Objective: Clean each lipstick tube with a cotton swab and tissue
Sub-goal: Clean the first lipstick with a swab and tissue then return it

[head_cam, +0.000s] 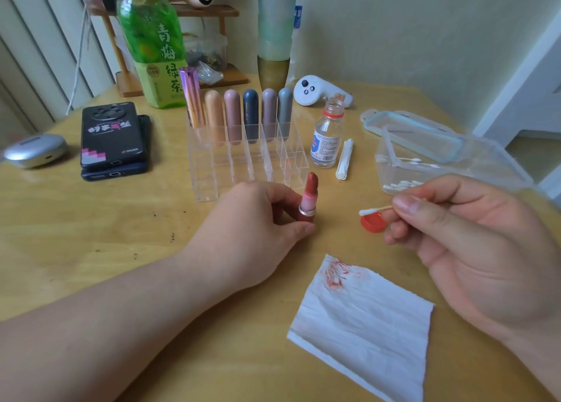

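Lipstick (309,198) stands upright between left-hand fingers (299,228), swab (372,211) just beside.

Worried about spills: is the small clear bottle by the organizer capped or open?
Open. The small clear bottle has a bare neck; a red cap lies on the table.

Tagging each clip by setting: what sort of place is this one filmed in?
Probably a room at home, at a personal desk: a wooden table against a plain wall holds a clear lipstick organizer, a green tea bottle, stacked phones and a game controller.
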{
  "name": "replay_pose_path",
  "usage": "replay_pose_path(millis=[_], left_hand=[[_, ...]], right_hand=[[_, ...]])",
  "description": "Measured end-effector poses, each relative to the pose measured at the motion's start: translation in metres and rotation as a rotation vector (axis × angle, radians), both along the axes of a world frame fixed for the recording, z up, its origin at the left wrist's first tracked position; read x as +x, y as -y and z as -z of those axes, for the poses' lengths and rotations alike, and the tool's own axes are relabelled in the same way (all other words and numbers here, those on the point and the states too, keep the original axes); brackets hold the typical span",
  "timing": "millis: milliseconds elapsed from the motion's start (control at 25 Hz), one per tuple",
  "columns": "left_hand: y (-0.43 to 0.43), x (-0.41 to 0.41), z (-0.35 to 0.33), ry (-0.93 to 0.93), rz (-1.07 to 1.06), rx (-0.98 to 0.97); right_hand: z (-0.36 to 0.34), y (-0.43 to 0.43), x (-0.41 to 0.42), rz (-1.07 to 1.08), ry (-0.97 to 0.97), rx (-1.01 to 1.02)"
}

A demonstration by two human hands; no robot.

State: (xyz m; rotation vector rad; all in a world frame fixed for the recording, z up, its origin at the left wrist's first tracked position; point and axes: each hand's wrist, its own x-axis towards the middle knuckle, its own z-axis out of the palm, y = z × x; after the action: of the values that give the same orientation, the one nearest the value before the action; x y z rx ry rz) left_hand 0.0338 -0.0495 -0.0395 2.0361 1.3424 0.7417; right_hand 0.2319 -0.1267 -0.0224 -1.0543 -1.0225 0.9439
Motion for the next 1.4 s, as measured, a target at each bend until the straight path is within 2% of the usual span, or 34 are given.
replay_pose_path(millis=[520, 720, 760, 800, 840, 880, 920, 960, 1040, 1120, 1280, 1400], left_hand=[[-0.003, -0.013, -0.001, 0.004, 0.0, -0.023], [0.003, -0.033, -0.007, -0.076, -0.112, 0.097], [0.005, -0.036, -0.011, -0.029, -0.138, 0.124], [0.007, -0.038, -0.015, 0.141, -0.139, 0.096], [0.01, -0.039, -0.021, 0.446, -0.089, -0.049], [0.014, -0.038, -0.025, 0.787, 0.041, -0.272], [0.02, -0.035, -0.025, 1.036, 0.198, -0.495], [0.026, -0.03, -0.021, 1.2, 0.315, -0.672], [0.036, -0.022, -0.007, 1.3, 0.419, -0.919], [0.041, -0.017, 0.003, 1.322, 0.449, -1.032], [0.031, -0.014, 0.008, 1.265, 0.388, -1.025], [0.028, -0.009, 0.013, 1.227, 0.395, -0.997]], right_hand=[[0.003, 0.002, 0.006, -0.091, -0.01, -0.026], [0.0, 0.004, 0.006, -0.112, -0.05, -0.033], [0.0, 0.005, 0.007, -0.117, -0.057, -0.03], [-0.002, 0.006, 0.007, -0.124, -0.061, -0.024], [-0.004, 0.007, 0.008, -0.135, -0.057, -0.009], [-0.005, 0.008, 0.008, -0.142, -0.043, 0.013], [-0.007, 0.01, 0.009, -0.14, -0.025, 0.047], [-0.008, 0.012, 0.011, -0.132, -0.004, 0.093], [-0.01, 0.015, 0.012, -0.119, 0.095, 0.192], [-0.009, 0.019, 0.007, -0.082, 0.258, 0.23], [-0.006, 0.027, -0.008, -0.003, 0.48, 0.394], [-0.006, 0.029, -0.008, -0.021, 0.458, 0.374]])
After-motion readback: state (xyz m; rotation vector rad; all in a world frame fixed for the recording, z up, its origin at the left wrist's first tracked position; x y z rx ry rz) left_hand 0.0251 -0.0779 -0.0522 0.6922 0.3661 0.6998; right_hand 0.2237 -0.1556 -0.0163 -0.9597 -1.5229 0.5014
